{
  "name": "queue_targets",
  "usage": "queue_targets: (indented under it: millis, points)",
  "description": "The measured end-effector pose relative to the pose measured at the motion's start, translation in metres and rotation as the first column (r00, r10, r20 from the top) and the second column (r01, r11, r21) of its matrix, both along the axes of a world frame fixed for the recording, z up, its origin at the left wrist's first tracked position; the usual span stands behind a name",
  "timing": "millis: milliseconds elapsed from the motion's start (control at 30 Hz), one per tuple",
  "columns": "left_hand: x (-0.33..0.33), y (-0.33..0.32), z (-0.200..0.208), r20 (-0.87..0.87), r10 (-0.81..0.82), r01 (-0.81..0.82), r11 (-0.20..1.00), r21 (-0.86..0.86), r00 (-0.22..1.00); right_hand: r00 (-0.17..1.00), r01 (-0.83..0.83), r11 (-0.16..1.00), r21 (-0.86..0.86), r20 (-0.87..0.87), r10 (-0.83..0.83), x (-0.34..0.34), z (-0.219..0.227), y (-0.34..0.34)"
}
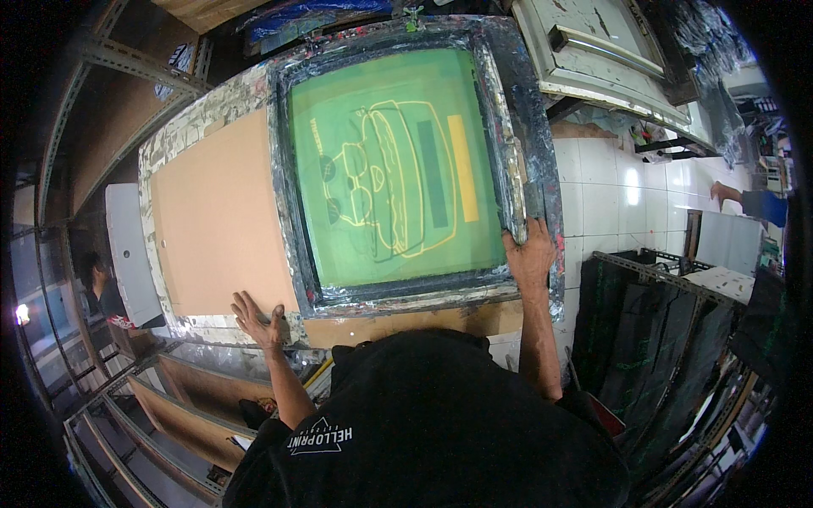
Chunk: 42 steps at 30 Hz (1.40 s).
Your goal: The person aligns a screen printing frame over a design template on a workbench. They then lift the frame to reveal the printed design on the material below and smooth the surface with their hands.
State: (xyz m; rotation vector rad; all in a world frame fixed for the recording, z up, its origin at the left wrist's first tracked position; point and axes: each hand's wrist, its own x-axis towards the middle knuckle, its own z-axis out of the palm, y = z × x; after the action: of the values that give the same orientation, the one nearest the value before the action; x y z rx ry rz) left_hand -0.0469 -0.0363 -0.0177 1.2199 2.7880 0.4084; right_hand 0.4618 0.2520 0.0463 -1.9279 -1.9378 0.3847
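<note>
Silkscreen (391, 169) lies down left of my right hand (532, 252), which touches its edge (can't tell if gripping). My left hand (261, 323), spread and empty, is by the tan board (222, 216); no print shows there.

Paint-crusted framed green screen (394, 169), yellow-lined, beside tan panel (220, 216)

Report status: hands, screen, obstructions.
Left hand open, at near edge of brown board. Right hand at right side of green screen. Screen beside board. No obstruction seen.
</note>
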Motion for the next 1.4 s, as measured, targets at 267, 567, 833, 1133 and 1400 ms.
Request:
queue_targets:
  millis: [267, 567, 833, 1133, 1400]
  points:
    - [0.002, 0.003, 0.001, 0.006, -0.008, 0.008, 1.000, -0.003, 1.000, 1.000, -0.004, 1.000, 0.013, 0.018, 0.004, -0.001, 0.002, 0.000]
    - [-0.002, -0.001, -0.001, -0.024, -0.011, 0.012, 0.999, 0.053, 1.000, 1.000, 0.005, 1.000, -0.025, -0.024, -0.006, 0.003, -0.004, 0.000]
    - [-0.002, -0.004, -0.002, 0.050, 0.044, -0.047, 0.996, 0.080, 0.998, 1.000, -0.007, 1.000, 0.018, -0.010, 0.007, 0.003, -0.003, -0.001]
    - [-0.008, -0.008, -0.005, 0.054, 0.028, -0.033, 0.995, 0.096, 0.998, 1.000, 0.002, 1.000, -0.007, -0.018, -0.003, 0.002, -0.003, -0.001]
    - [-0.011, -0.008, -0.005, 0.047, 0.007, -0.012, 0.995, 0.103, 0.999, 1.000, 0.012, 1.000, -0.005, -0.011, -0.012, -0.001, 0.001, 0.000]
